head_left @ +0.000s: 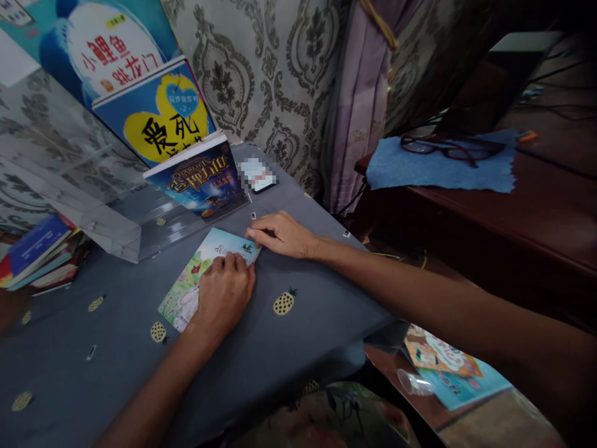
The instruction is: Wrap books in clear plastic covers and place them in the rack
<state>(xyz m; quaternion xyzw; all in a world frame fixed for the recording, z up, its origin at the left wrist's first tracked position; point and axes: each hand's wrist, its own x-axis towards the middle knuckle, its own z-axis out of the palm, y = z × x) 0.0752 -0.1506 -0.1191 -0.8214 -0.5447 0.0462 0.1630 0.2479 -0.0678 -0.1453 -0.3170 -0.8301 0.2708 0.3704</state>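
Note:
A thin picture book (205, 256) with a pale blue and green cover lies at a slant on the grey tablecloth. My left hand (226, 289) rests palm down on its cover, fingers lying over it and hiding part of the picture. At the book's upper right corner, my right hand (282, 235) pinches the edge between thumb and forefinger. Just beyond stands a dark blue book (200, 180) in a clear plastic rack (116, 233). Behind it are a blue and yellow book (140, 127) and a taller book (112, 46).
A phone (259, 177) lies beyond my right hand. Stacked books (40, 249) sit at the left, near a blurred skin-toned shape at the frame edge. Glasses (448, 149) lie on a blue cloth (405, 171) at right. Lower right, a clear cup (414, 382) stands beside more books (459, 386).

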